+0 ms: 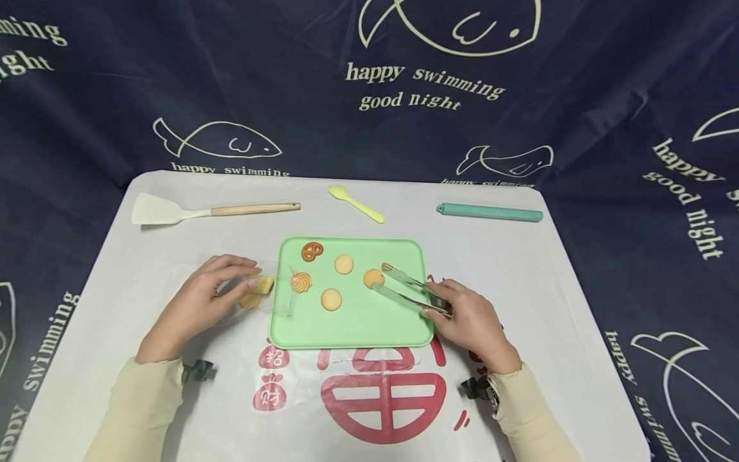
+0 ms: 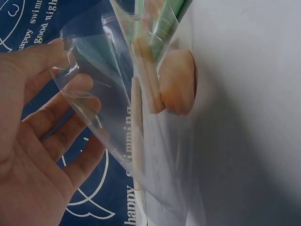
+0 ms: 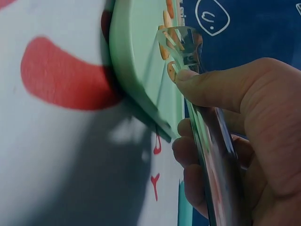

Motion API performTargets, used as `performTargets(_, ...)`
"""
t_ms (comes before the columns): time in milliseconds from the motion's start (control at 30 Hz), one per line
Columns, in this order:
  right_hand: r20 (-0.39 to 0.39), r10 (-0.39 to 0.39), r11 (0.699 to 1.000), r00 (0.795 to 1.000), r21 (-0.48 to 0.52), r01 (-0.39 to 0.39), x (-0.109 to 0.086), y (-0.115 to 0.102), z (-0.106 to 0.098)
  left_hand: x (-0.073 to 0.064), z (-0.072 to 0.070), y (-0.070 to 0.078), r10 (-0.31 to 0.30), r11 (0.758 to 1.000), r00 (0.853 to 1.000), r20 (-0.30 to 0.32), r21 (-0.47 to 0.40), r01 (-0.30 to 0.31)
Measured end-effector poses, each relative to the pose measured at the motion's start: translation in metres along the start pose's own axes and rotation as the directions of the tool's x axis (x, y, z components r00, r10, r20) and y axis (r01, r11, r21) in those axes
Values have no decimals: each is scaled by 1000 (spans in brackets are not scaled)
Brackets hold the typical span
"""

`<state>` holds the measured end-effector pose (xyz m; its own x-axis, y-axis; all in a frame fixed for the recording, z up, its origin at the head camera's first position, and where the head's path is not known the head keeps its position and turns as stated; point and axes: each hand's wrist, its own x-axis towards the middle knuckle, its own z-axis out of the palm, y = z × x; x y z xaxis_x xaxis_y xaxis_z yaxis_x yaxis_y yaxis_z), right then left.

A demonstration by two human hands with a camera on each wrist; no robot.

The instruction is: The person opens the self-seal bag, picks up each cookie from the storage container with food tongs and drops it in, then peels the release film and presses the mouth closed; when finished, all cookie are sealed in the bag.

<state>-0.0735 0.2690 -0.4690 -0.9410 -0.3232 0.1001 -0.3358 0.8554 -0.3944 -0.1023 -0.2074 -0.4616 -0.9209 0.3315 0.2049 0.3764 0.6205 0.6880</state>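
My left hand pinches the mouth of a clear plastic bag between thumb and fingers. Inside the bag are a round cookie and a flat, pale rectangular cookie. Part of the bag overlaps the left side of a light-green tray. My right hand grips metal tongs, whose parted tips stand on either side of a round cookie on the tray. Two other round cookies, a pretzel and a swirled cookie also lie there.
Behind the tray lie a white spatula with a wooden handle, a yellow spoon and a teal stick-shaped tool. A white cover with red print spreads over the table. Dark-blue printed cloth hangs around it.
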Motion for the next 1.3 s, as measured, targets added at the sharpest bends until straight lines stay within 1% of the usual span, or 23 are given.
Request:
performTargets(133, -22, 0, 1000, 1000, -10, 0, -1, 6, -2, 0, 0, 0, -6, 1000, 1000, 9, -1, 6)
performTargets(233, -28, 1, 1000, 1000, 3, -1, -1, 9, -4, 0, 0, 0, -4, 1000, 1000, 11, -6, 4)
performTargets(433, -19, 6, 999, 1000, 33, -6, 2, 2, -3, 0, 0, 0, 8, 1000, 1000, 6, -9, -8)
performTargets(700, -2, 16, 999, 1000, 37, -16, 7, -4, 0, -1, 0, 1, 1, 1000, 1000, 14, -14, -1)
performTargets(1033, 17, 26, 999, 1000, 33, -26, 7, -3, 1, -1, 0, 1, -33, 999, 999, 33, -22, 34)
performTargets(1300, 9, 35, 999, 999, 33, -36, 6, 0, -1, -1, 0, 0, -19, 1000, 999, 28, -17, 19)
